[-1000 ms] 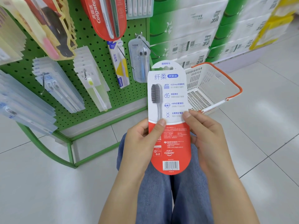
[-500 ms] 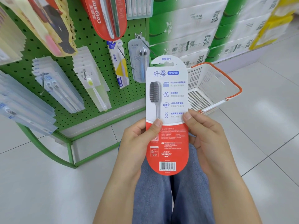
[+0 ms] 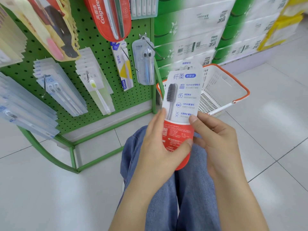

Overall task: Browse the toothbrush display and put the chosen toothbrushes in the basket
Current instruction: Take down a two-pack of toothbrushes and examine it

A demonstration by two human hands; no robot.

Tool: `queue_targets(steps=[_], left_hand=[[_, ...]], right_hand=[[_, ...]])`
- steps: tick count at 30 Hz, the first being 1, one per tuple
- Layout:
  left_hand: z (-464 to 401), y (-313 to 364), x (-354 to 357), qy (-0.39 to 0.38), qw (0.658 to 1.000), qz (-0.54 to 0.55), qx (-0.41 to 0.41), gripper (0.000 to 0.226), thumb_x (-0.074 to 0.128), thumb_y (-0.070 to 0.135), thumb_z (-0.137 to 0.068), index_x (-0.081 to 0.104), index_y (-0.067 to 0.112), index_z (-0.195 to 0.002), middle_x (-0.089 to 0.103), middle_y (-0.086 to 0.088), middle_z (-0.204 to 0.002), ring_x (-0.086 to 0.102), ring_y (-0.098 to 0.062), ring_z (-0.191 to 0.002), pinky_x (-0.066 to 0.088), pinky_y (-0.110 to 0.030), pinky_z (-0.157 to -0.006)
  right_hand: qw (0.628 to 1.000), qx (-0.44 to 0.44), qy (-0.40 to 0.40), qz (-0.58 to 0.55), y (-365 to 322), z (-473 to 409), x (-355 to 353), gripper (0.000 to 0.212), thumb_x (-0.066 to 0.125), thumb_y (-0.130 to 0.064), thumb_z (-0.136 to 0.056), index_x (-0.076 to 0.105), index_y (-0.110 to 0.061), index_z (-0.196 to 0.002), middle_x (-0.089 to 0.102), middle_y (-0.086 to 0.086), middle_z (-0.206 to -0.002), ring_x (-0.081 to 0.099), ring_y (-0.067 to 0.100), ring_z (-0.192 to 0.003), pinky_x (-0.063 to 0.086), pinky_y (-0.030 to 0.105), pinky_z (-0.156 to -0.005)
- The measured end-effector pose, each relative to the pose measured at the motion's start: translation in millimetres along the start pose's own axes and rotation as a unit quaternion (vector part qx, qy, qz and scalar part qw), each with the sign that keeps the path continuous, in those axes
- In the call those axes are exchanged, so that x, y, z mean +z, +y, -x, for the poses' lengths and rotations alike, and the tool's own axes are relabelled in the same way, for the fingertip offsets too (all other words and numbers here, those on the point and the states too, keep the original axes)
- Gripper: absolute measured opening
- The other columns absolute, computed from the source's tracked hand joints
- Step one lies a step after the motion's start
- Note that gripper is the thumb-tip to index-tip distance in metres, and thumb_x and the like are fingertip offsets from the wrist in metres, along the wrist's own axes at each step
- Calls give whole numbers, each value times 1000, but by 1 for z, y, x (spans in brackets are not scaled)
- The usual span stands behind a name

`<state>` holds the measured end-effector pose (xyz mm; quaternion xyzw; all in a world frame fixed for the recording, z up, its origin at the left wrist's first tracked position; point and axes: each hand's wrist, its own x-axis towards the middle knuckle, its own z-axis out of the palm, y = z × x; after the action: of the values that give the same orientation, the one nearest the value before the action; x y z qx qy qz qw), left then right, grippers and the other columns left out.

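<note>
Now the toothbrush pack (image 3: 180,104) is tilting rightward toward the basket (image 3: 240,87), higher than a moment ago. The left hand (image 3: 160,147) is cupping its red lower half, thumb across; the right hand (image 3: 215,139) is pinching its right edge.

You're looking at "Colgate" in white on the big red pack (image 3: 108,17) hanging up top. The held pack (image 3: 181,100) reads "纤柔", and the narrow hanging box (image 3: 124,67) says "FROG".

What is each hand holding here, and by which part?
Both hold one toothbrush pack. The left hand grips its red lower part; the right hand pinches its right edge where white meets red.
</note>
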<state>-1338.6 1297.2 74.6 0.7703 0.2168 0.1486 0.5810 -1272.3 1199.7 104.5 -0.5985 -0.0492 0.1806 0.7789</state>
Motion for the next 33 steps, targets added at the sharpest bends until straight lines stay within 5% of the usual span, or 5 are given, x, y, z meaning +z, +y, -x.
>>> queue_targets(steps=[5,10,21,26,33], left_hand=[[1,5,3,12,998,-60,21,101,72,50,-61,25,37,-150,32,24,-148,35,10,-132,27,2,-96],[-2,8,-12,-62,980,186,-37,70,78,16,-73,48,29,-135,70,24,-107,63,6,-101,47,-11,-84],[-6,-10,-33,-195,736,616,-201,67,86,29,-61,67,6,-121,60,-24,-130,58,-47,-116,47,-56,-98],[-6,-13,-31,-223,755,573,-228,50,72,31,-74,70,4,-116,66,-22,-119,65,-40,-106,45,-56,-98],[-13,-16,-30,-145,862,426,-232,42,53,27,-87,68,5,-120,63,-19,-127,60,-30,-114,45,-44,-105]], right_hand=[[1000,-2,-12,8,-1,1,-1,20,61,-3,-86,72,-10,-101,76,2,-91,71,11,-80,54,20,-63],[999,-13,-2,30,-3,0,-2,24,74,-27,-77,71,-26,-101,75,-6,-99,69,8,-95,58,25,-79],[998,61,7,-22,3,-17,0,53,67,-23,-87,50,-14,-136,69,5,-116,68,14,-102,50,33,-97],[998,48,-24,-29,7,-15,2,14,59,-14,-91,67,-8,-101,62,14,-79,50,24,-58,42,28,-49],[999,9,-13,-33,7,-20,2,20,64,-13,-82,71,-9,-100,75,3,-88,68,14,-77,54,22,-73]])
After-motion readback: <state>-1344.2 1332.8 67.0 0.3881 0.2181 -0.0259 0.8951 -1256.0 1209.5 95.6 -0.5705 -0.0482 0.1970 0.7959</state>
